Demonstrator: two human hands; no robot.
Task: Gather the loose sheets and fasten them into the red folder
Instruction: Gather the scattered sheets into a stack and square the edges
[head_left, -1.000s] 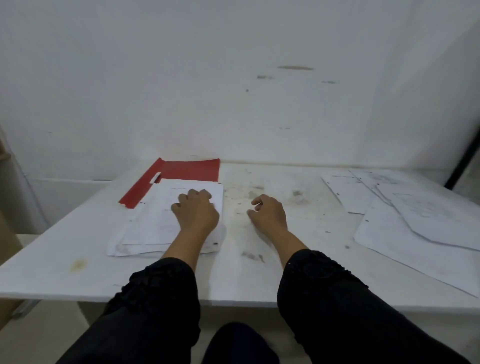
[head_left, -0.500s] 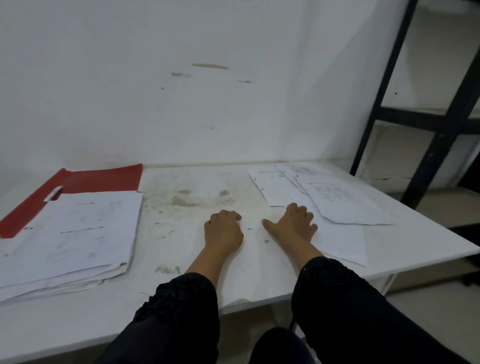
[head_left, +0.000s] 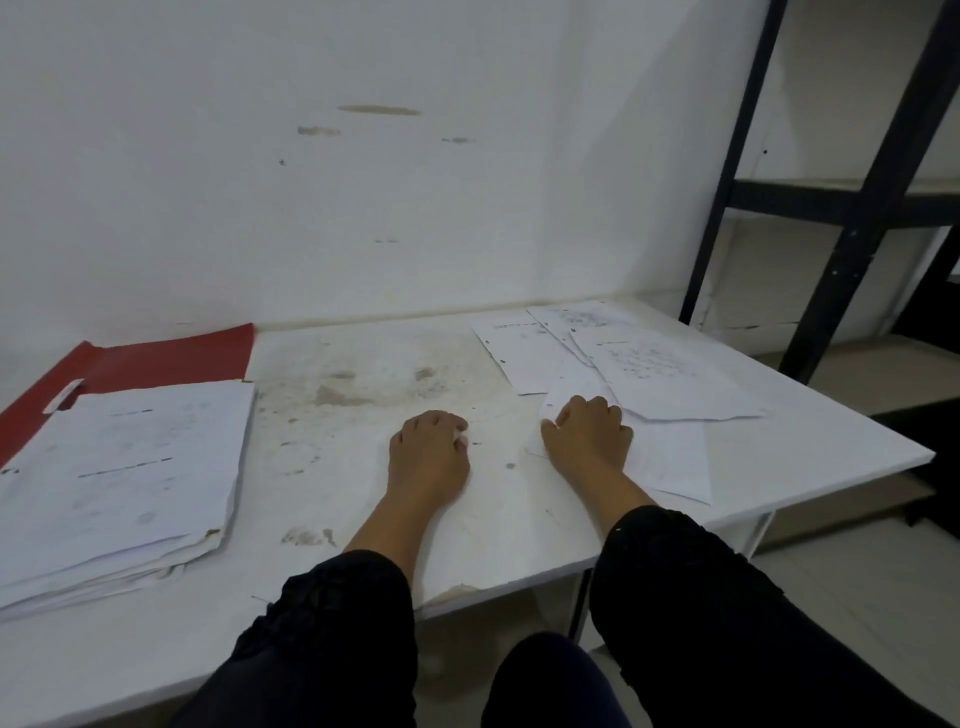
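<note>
The red folder (head_left: 171, 356) lies open at the table's far left, with a thick stack of white sheets (head_left: 119, 478) on its near part. Several loose sheets (head_left: 654, 364) lie overlapping at the far right of the table. My right hand (head_left: 589, 436) rests on the nearest loose sheet (head_left: 670, 462), fingers curled down over its left edge. My left hand (head_left: 428, 457) lies on the bare tabletop in the middle, fingers curled, holding nothing, apart from both the stack and the loose sheets.
The white table (head_left: 363, 395) is stained in the middle and butts against a white wall. A black metal shelf frame (head_left: 852, 218) stands just beyond the table's right end. The table's near edge runs close to my black sleeves.
My left hand came off the stack and moved right to the table's middle. My right hand moved right onto the loose sheets and curled its fingers. The view swung right.
</note>
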